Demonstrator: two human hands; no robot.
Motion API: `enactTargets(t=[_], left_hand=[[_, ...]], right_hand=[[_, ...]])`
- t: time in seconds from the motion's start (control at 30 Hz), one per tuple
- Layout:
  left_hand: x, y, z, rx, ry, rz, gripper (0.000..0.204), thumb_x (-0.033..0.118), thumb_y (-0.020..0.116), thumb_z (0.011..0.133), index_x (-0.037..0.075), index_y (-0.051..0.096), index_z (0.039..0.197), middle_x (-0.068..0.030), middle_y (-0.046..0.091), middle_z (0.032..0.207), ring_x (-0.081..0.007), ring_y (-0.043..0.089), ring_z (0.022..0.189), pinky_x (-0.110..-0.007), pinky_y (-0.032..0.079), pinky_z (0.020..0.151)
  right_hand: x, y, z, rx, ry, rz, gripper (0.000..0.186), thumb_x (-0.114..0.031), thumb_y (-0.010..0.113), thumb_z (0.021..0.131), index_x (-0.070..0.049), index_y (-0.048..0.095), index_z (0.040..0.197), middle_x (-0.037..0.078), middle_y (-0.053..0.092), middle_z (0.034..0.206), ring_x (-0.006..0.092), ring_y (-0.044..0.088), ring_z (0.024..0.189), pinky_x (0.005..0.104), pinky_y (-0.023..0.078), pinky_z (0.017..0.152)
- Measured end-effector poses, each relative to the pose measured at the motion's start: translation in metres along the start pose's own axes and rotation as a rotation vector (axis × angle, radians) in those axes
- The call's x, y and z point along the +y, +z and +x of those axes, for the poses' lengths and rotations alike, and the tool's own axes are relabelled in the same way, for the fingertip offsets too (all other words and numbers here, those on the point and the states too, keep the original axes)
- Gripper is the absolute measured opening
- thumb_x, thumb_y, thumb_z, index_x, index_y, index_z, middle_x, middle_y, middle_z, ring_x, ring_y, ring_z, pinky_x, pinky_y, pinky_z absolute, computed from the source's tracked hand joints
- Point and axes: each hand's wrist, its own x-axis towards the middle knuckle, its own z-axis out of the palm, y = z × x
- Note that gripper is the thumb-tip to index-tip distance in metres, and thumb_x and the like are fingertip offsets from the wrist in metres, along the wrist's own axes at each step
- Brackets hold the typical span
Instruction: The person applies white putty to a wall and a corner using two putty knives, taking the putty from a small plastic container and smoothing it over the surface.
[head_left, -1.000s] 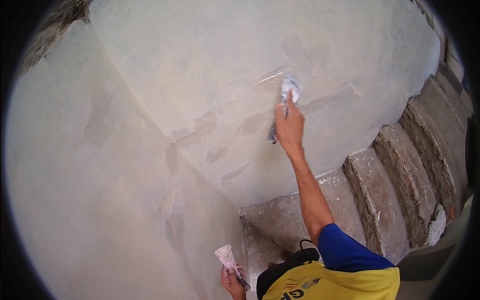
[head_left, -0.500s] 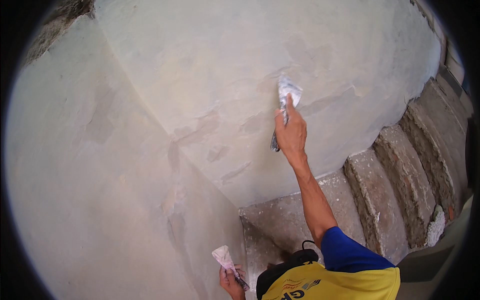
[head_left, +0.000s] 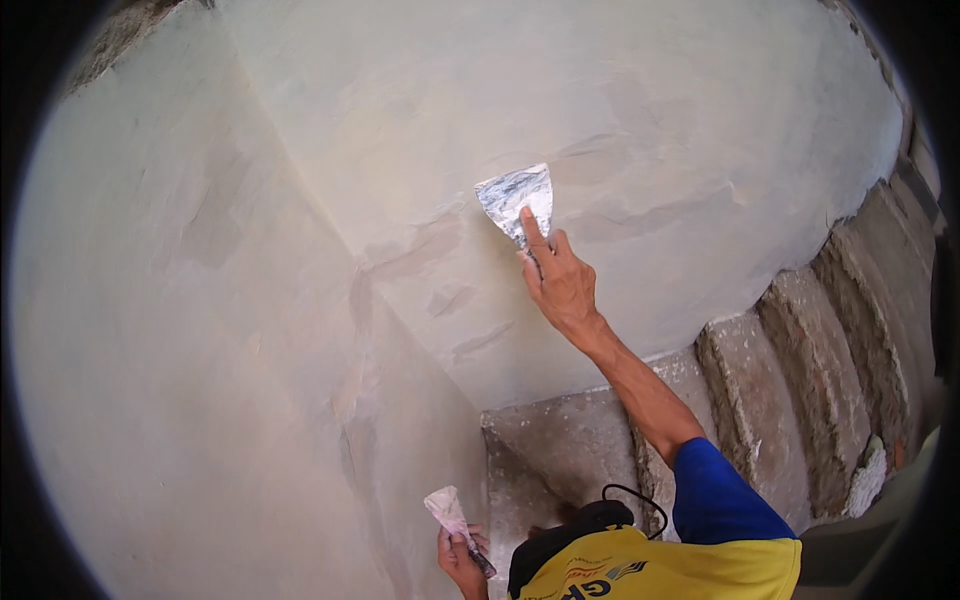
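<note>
My right hand [head_left: 566, 288] reaches out to the wall and grips a putty knife [head_left: 512, 193], one finger stretched along its blade. That blade is broad, silvery and smeared with white filler; it lies against or very near the wall, I cannot tell which. Its handle is mostly hidden by the hand. Low in the view, my left hand [head_left: 461, 565] is closed round a second, narrower putty knife [head_left: 446, 508], its blade whitish-pink and pointing up. The pale wall [head_left: 380, 130] carries greyish filler patches, several of them in a slanting band beside the right hand's blade.
An inner corner [head_left: 330, 235] joins this wall to another on the left [head_left: 180, 400]. Rough concrete steps [head_left: 765, 400] with crumbly edges run along the right. A whitish, rough lump [head_left: 868, 478] lies at the steps' lower right.
My right hand has moved left along the wall with its putty knife, and the blade now faces me more fully. The left hand has barely moved. The view has shifted slightly.
</note>
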Motion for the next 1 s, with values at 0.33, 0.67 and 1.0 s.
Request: enactTargets(t=[0.33,0.67,1.0], left_hand=[[-0.017,-0.007,0.004,0.024,-0.011,0.008,0.035,0.019,0.046,0.102,-0.004,0.052,0.128,-0.0149,0.068,0.085,-0.0140,0.061,0.059,-0.024,0.047,0.050],[0.019,0.010,0.007,-0.021,-0.028,0.007,0.034,0.018,0.046,0.102,-0.004,0.053,0.126,-0.0140,0.068,0.086,-0.0138,0.061,0.060,-0.024,0.047,0.050],[-0.005,0.004,0.004,-0.016,-0.081,-0.039,0.027,0.015,0.047,0.102,-0.003,0.054,0.121,-0.0133,0.068,0.085,-0.0115,0.059,0.058,-0.023,0.046,0.050]], right_hand=[[0.053,0.013,0.016,0.103,-0.248,-0.266,0.078,-0.010,0.070,0.084,-0.024,0.037,0.153,0.007,0.048,0.088,0.0218,0.053,0.066,0.0353,0.047,0.047],[0.023,0.002,-0.015,-0.163,-0.008,-0.210,0.069,-0.011,0.063,0.089,-0.015,0.037,0.153,0.013,0.051,0.086,0.0263,0.056,0.059,0.0395,0.048,0.046],[-0.001,0.016,0.026,0.007,0.120,-0.240,0.063,-0.021,0.063,0.090,-0.009,0.042,0.148,0.017,0.056,0.086,0.0313,0.058,0.054,0.0402,0.048,0.048]])
